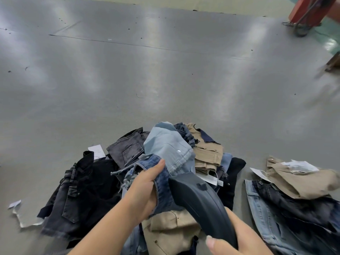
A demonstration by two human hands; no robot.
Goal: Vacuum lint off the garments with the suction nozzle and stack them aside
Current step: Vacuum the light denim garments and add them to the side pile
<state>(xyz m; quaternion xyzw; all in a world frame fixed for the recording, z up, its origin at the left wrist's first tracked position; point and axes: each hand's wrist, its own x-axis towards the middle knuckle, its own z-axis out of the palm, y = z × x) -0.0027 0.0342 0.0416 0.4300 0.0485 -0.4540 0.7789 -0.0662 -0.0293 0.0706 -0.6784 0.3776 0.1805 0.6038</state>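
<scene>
A heap of garments (92,181) lies on the grey table in front of me: black, grey, tan and blue denim pieces. My left hand (145,188) grips a blue denim garment (163,183) with a frayed edge, lifted above the heap, and a pale blue piece (169,146) hangs with it. My right hand (237,240) grips the dark grey suction nozzle (198,201) by its rear end. The nozzle's front lies against the blue denim, right beside my left hand. Its mouth is hidden.
To the right lies a separate stack (294,199) of denim with a tan garment on top. White paper tags (95,150) and scraps (14,204) lie near the heap. The grey table surface (147,70) stretches far ahead. An orange frame (309,10) stands at the far right corner.
</scene>
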